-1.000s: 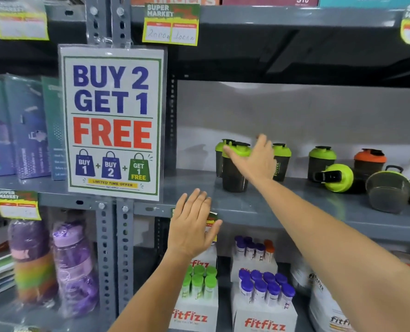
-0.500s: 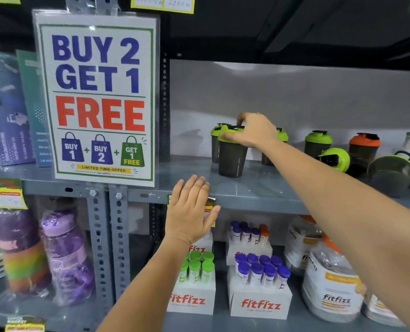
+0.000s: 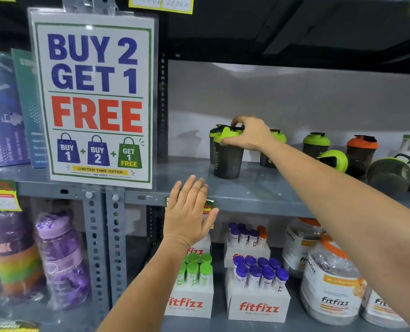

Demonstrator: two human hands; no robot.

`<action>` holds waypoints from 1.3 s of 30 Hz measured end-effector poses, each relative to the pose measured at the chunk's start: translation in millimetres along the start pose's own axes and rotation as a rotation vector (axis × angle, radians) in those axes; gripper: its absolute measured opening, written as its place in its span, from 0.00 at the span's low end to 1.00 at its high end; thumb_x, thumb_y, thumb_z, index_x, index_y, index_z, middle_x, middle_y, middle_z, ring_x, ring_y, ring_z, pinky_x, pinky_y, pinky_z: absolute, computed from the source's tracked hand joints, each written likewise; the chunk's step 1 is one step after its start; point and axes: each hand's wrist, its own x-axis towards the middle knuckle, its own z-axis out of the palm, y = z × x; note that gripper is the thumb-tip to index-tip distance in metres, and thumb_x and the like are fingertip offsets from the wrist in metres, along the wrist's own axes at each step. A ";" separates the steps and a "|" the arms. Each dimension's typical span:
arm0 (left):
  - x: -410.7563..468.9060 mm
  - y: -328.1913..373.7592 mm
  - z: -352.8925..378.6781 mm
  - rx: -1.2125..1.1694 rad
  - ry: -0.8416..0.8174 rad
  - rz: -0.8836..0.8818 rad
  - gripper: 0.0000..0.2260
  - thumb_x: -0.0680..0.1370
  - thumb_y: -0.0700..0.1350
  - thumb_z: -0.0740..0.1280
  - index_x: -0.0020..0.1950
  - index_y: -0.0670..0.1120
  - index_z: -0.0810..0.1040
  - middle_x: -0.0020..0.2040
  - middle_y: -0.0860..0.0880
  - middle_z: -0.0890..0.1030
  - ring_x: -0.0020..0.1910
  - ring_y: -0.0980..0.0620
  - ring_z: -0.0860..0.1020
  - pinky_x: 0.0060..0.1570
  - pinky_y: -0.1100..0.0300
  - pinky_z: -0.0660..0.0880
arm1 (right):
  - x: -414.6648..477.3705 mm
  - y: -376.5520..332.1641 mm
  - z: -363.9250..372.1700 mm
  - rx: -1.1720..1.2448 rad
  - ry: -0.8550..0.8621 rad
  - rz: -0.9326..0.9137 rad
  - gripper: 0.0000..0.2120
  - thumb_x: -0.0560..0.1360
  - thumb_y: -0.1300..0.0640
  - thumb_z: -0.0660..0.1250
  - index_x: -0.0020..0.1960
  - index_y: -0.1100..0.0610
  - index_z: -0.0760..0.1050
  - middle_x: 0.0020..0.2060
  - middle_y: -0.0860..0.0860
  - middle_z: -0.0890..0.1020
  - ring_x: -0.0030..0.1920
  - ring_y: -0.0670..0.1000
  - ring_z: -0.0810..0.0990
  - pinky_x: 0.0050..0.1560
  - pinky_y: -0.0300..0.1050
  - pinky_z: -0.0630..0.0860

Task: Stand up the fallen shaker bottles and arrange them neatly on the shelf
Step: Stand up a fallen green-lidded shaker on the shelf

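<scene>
Grey metal shelf (image 3: 259, 190) in a shop holds the shaker bottles, with a big "BUY 2 GET 1 FREE" sign (image 3: 92, 97) hanging at about 10 o'clock from my hands.

My right hand (image 3: 252, 134) is closed over the green lid of one dark shaker bottle (image 3: 228, 156). It stands up near the left end of the row. My left hand (image 3: 189, 212) is spread flat and holds nothing. It is down at the shelf edge, at 7 o'clock from that bottle, over a small price tag (image 3: 208, 206).

More green-lid bottles stand right behind the one I hold. If I push it back too fast, I think it could bump them and knock them over.

At 3 o'clock, a green-lid bottle lying down (image 3: 334, 161) and a dark tipped bottle (image 3: 390, 172) sit near an orange-lid bottle (image 3: 362, 147). They are round, so they could roll off the front when I reach for them. My long arm could also brush the standing ones.
</scene>
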 end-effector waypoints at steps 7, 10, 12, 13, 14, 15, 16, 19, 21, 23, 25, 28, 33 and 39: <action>0.6 0.2 -2.2 -0.005 -0.021 -0.005 0.25 0.78 0.57 0.55 0.61 0.39 0.79 0.62 0.43 0.79 0.67 0.43 0.73 0.71 0.46 0.60 | -2.8 3.4 5.9 0.079 0.026 -0.017 0.35 0.59 0.31 0.72 0.61 0.47 0.73 0.56 0.52 0.71 0.53 0.52 0.70 0.51 0.47 0.69; 1.1 0.5 -4.2 -0.008 -0.041 -0.008 0.26 0.79 0.57 0.53 0.61 0.39 0.79 0.62 0.43 0.80 0.66 0.43 0.73 0.70 0.46 0.60 | -4.2 4.0 10.4 0.110 0.081 -0.052 0.28 0.61 0.38 0.73 0.58 0.47 0.75 0.55 0.51 0.77 0.56 0.54 0.75 0.47 0.44 0.68; 1.7 0.2 -6.2 -0.004 -0.064 -0.012 0.27 0.80 0.57 0.51 0.61 0.39 0.79 0.62 0.43 0.80 0.66 0.43 0.74 0.71 0.46 0.60 | -3.0 5.2 8.4 0.216 0.025 -0.036 0.25 0.63 0.43 0.74 0.59 0.47 0.76 0.53 0.48 0.76 0.57 0.53 0.75 0.46 0.42 0.66; 1.9 -0.2 -6.7 0.000 -0.073 -0.011 0.27 0.80 0.58 0.50 0.60 0.39 0.79 0.62 0.43 0.80 0.66 0.42 0.74 0.71 0.46 0.60 | -3.0 5.6 8.1 0.245 0.001 -0.033 0.25 0.64 0.43 0.74 0.59 0.47 0.76 0.52 0.47 0.75 0.56 0.52 0.74 0.46 0.42 0.66; 1.9 -0.5 -6.5 0.000 -0.078 -0.008 0.27 0.80 0.58 0.50 0.60 0.39 0.79 0.62 0.43 0.80 0.66 0.42 0.74 0.71 0.46 0.60 | -3.9 6.2 8.8 0.260 -0.011 -0.033 0.27 0.63 0.43 0.75 0.60 0.47 0.75 0.52 0.46 0.74 0.55 0.51 0.73 0.48 0.41 0.65; 1.4 -1.0 -5.9 -0.005 -0.076 -0.005 0.28 0.81 0.58 0.50 0.60 0.39 0.79 0.62 0.42 0.80 0.66 0.42 0.74 0.71 0.47 0.60 | -4.9 6.7 10.8 0.268 -0.009 -0.034 0.28 0.63 0.42 0.75 0.61 0.48 0.74 0.52 0.46 0.74 0.55 0.51 0.73 0.49 0.41 0.65; 1.7 -1.0 -4.8 -0.011 -0.069 -0.002 0.28 0.81 0.58 0.50 0.60 0.39 0.79 0.62 0.42 0.80 0.66 0.42 0.74 0.71 0.47 0.59 | -6.4 7.2 12.9 0.277 -0.002 -0.030 0.30 0.63 0.42 0.76 0.62 0.48 0.74 0.53 0.47 0.75 0.55 0.51 0.74 0.49 0.40 0.66; 1.5 -3.4 -1.9 -0.010 -0.050 0.003 0.28 0.80 0.58 0.50 0.59 0.39 0.79 0.61 0.42 0.80 0.66 0.42 0.73 0.72 0.48 0.57 | -15.9 7.2 16.8 0.298 -0.029 -0.028 0.39 0.62 0.39 0.76 0.69 0.49 0.68 0.62 0.53 0.75 0.64 0.55 0.73 0.56 0.40 0.66; 1.2 -3.3 -2.6 -0.014 -0.031 0.012 0.27 0.80 0.57 0.51 0.58 0.38 0.79 0.61 0.41 0.80 0.66 0.41 0.73 0.73 0.49 0.56 | -25.1 12.7 9.5 0.292 -0.039 -0.034 0.46 0.61 0.35 0.74 0.73 0.51 0.62 0.69 0.56 0.70 0.69 0.56 0.69 0.62 0.44 0.65; 1.4 -0.7 -4.6 -0.029 -0.033 0.012 0.27 0.80 0.57 0.52 0.59 0.37 0.79 0.61 0.40 0.79 0.66 0.40 0.73 0.72 0.48 0.56 | -34.2 27.9 -8.9 0.255 0.005 0.000 0.46 0.62 0.32 0.72 0.73 0.52 0.61 0.70 0.56 0.69 0.69 0.57 0.69 0.63 0.49 0.67; 1.4 1.3 -7.4 -0.049 -0.041 -0.010 0.26 0.79 0.57 0.53 0.59 0.37 0.78 0.61 0.39 0.79 0.66 0.40 0.72 0.72 0.47 0.57 | -43.3 51.0 -35.6 0.173 0.081 0.066 0.42 0.65 0.32 0.69 0.70 0.53 0.64 0.67 0.57 0.71 0.66 0.58 0.71 0.60 0.50 0.69; 5.1 9.6 -14.5 -0.053 -0.084 -0.078 0.27 0.78 0.57 0.53 0.61 0.37 0.76 0.63 0.39 0.78 0.68 0.41 0.71 0.73 0.45 0.55 | -59.3 101.4 -86.6 -0.036 0.237 0.216 0.35 0.69 0.33 0.65 0.65 0.57 0.69 0.62 0.58 0.73 0.62 0.60 0.74 0.56 0.53 0.71; 32.4 59.0 -25.4 -0.087 -0.147 0.056 0.31 0.79 0.60 0.49 0.67 0.37 0.74 0.66 0.39 0.76 0.70 0.42 0.70 0.73 0.41 0.52 | -93.7 186.5 -149.3 -0.317 0.243 0.628 0.38 0.70 0.32 0.62 0.64 0.62 0.70 0.64 0.62 0.72 0.63 0.65 0.73 0.57 0.58 0.74; 71.2 153.4 -19.9 -0.158 -0.213 0.104 0.31 0.78 0.59 0.55 0.69 0.36 0.72 0.68 0.40 0.74 0.71 0.43 0.69 0.71 0.42 0.61 | -120.2 245.8 -151.1 -0.385 0.009 0.754 0.41 0.68 0.26 0.56 0.62 0.61 0.74 0.60 0.60 0.78 0.59 0.63 0.77 0.49 0.51 0.72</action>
